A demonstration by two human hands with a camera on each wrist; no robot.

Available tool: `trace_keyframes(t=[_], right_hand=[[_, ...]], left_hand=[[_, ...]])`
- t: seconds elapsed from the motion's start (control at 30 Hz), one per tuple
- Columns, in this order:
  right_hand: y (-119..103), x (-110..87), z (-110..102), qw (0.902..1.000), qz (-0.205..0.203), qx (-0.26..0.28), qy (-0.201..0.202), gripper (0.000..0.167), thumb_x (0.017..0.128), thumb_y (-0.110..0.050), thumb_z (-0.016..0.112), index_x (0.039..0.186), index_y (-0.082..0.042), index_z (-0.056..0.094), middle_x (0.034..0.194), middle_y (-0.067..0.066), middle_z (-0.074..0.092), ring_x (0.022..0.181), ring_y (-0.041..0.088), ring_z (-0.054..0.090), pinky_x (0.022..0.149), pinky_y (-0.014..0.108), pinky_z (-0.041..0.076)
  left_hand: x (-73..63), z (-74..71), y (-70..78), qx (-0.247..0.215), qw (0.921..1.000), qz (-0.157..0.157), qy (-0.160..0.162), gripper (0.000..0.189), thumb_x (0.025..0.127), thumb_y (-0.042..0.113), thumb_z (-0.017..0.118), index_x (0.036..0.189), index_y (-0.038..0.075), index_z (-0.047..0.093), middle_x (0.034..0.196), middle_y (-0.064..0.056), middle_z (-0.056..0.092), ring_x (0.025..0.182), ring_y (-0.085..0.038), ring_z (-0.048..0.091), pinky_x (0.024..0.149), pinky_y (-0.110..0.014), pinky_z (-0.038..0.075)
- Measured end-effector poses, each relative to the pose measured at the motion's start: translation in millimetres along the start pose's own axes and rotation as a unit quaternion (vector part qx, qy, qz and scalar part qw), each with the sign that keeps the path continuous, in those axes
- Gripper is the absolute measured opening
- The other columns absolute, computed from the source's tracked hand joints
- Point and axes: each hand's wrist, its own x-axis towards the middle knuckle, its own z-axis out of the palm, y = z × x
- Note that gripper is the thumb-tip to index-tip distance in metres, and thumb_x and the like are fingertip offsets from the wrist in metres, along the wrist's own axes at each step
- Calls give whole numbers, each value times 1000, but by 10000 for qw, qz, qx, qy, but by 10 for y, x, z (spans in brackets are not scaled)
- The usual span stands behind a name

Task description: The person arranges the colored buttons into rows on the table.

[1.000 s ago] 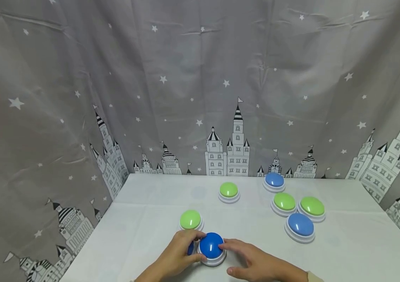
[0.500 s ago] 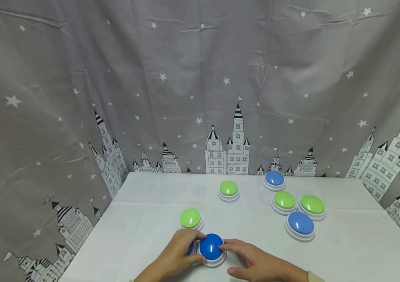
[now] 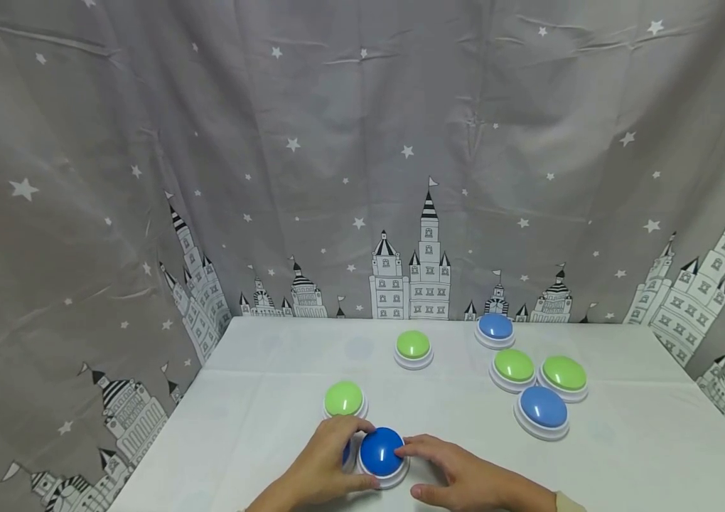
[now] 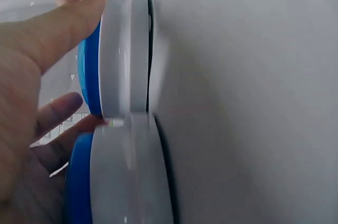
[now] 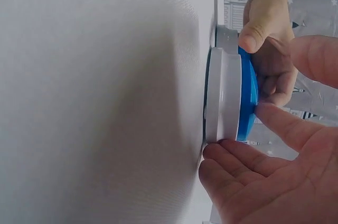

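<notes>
A blue push button (image 3: 381, 452) with a white round base lies on the table between the two hands. My left hand (image 3: 324, 462) grips it at its left, index finger at the far edge and thumb at the near edge. Under that hand a second blue push button (image 4: 80, 182) stands close against the first, mostly hidden in the head view. From the right, my right hand (image 3: 465, 473) touches the first button. Its index fingertip rests on the blue dome and other fingertips meet the white base (image 5: 223, 94), while the thumb stays apart.
A green push button (image 3: 344, 398) lies just beyond the left hand, another green button (image 3: 413, 344) farther back. At the right are a blue button (image 3: 544, 407), two green buttons (image 3: 514, 365) and a rear blue button (image 3: 495, 326). A grey castle-print curtain (image 3: 337, 178) hangs behind the white table.
The gripped blue button has slid slightly toward the person, and the left thumb has shifted nearer with it. The right hand stays almost in place. The other buttons have not moved on the table.
</notes>
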Motion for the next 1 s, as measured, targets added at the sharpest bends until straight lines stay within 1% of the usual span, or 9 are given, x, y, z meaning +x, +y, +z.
trace_keyframes(t=[0.07,0.2,0.3,0.4,0.53,0.63,0.77,0.87,1.0], right_hand=[[-3,5,-10,10000,22,-19,-12,47,99,-38,58,144,-32,48,150,5,42,139,25,39,111,52,34],[-17,4,-37,10000,39,-56,-38,47,99,-38,58,144,-32,48,150,5,43,139,24,39,111,50,35],[-29,2,-59,10000,-18,-77,-50,46,100,-36,58,144,-31,48,150,4,43,138,24,39,111,49,35],[-31,9,-77,10000,-49,-50,-45,44,100,-34,57,144,-29,48,149,2,44,138,22,39,112,48,35],[1,52,-131,9999,52,34,86,42,100,-35,57,141,-27,50,145,-3,47,137,20,40,113,49,33],[60,107,-224,9994,85,4,333,43,100,-35,58,140,-21,51,143,-2,50,136,21,42,112,49,34],[163,193,-402,9970,86,-44,765,46,101,-32,57,140,-9,50,141,5,52,134,30,44,110,53,35],[233,270,-538,9941,236,-77,1059,47,102,-31,56,141,-5,48,142,10,51,134,36,43,110,57,33],[302,378,-679,9889,355,-212,1428,49,102,-30,56,142,-3,47,144,15,49,134,41,42,110,57,33]], left_hand=[[7,12,18,48,9999,41,160,70,70,65,79,123,24,59,120,14,59,117,-12,53,100,-49,42],[24,34,49,218,9989,78,402,68,69,66,78,119,23,61,117,13,61,114,-12,54,98,-49,43],[37,22,72,148,9994,-133,297,64,72,66,76,118,24,62,117,13,61,114,-13,53,99,-50,42],[54,-34,94,-116,9987,-488,13,58,78,62,74,120,24,61,118,12,60,116,-15,53,101,-50,42],[143,-138,126,-368,9962,-757,-228,49,87,52,71,123,20,60,119,10,59,114,-15,55,99,-46,47],[283,-195,152,-449,9959,-747,-233,45,91,46,69,124,18,60,119,7,60,112,-15,57,96,-43,50],[544,-229,161,-593,9947,-813,-210,39,92,38,69,125,17,60,119,1,62,110,-17,57,93,-42,51],[757,-231,141,-653,9933,-935,-179,36,93,32,70,123,15,61,120,-4,63,109,-19,58,92,-42,52],[1010,-192,76,-659,9917,-1106,-64,34,92,27,71,121,13,62,121,-8,63,109,-23,59,90,-43,52]])
